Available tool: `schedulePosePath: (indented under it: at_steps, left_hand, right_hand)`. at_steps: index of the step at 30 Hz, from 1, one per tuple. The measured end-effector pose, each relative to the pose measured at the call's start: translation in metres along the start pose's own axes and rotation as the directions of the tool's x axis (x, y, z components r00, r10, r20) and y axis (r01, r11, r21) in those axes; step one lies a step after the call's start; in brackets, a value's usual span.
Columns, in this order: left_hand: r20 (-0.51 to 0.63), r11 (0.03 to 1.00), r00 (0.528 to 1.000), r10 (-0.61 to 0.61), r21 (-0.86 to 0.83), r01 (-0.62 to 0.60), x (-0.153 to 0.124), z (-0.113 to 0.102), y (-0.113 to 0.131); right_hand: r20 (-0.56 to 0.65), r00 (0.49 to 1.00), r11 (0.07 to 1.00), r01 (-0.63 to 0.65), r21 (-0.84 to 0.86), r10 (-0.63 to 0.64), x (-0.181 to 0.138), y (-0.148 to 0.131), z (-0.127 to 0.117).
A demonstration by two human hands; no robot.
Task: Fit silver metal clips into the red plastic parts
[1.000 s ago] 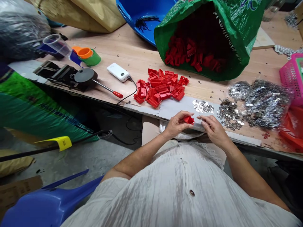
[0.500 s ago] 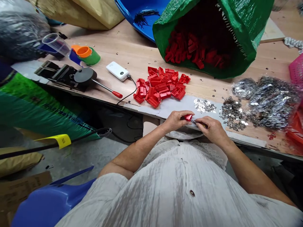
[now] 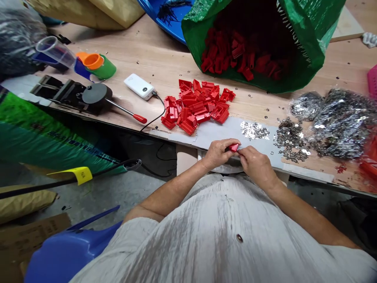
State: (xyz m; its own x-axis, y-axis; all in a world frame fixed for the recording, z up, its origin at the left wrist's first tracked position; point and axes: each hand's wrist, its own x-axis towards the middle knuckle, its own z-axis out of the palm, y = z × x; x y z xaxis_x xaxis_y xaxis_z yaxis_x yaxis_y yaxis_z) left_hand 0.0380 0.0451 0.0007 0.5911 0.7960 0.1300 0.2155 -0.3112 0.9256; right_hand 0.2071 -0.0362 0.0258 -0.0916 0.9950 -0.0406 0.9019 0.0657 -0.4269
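My left hand (image 3: pixel 218 153) is closed around a small red plastic part (image 3: pixel 234 147), pinching it between thumb and fingers at the table's front edge. Close against it, my right hand (image 3: pixel 255 162) is closed on a screwdriver, whose handle is hidden in the fingers. A short bit of its shaft (image 3: pixel 239 149) shows at the red part. Just beyond the hands lie a heap of red plastic parts (image 3: pixel 197 106), a patch of shiny flat metal pieces (image 3: pixel 255 130) and a pile of darker metal pieces (image 3: pixel 290 137).
A green sack (image 3: pixel 312 59) full of red parts lies open at the back. Bagged metal pieces (image 3: pixel 341 122) sit on the right. Leftward are a white power bank (image 3: pixel 138 85) with a cable, a lever press (image 3: pixel 96 94) and a green cup (image 3: pixel 107 70). A blue stool (image 3: pixel 70 251) stands below.
My right hand has turned and closed in on the red part, so the screwdriver's handle no longer shows. My left hand still holds the part. The camera view has shifted slightly.
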Motion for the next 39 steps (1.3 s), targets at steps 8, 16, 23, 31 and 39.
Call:
schedulePosePath:
  at_steps: [8,16,23,31,39]
  left_hand:
    - [0.005,0.995,0.998,-0.064,-0.075,0.064,-0.007,0.0,0.009]
    - [-0.071,0.637,0.946,-0.316,-0.755,0.156,-0.029,0.008,0.04]
    - [0.14,0.144,0.899,-0.415,-0.966,0.217,-0.037,0.011,0.057]
    - [0.199,-0.051,0.819,-0.539,-0.978,0.204,-0.04,0.019,0.071]
    - [0.262,0.019,0.769,-0.583,-0.942,0.336,-0.057,0.017,0.04]
  right_hand:
    - [-0.09,0.995,0.977,0.051,0.206,-0.033,-0.008,0.007,-0.007]
    - [0.001,0.997,0.888,0.074,0.455,-0.083,-0.027,0.002,-0.028]
    - [0.002,0.991,0.914,0.123,0.387,-0.134,-0.026,-0.018,-0.035]
    - [-0.204,0.972,0.934,0.175,0.311,-0.114,-0.024,-0.022,-0.03]
    - [-0.03,1.0,0.916,0.002,0.402,0.011,-0.023,0.004,-0.021]
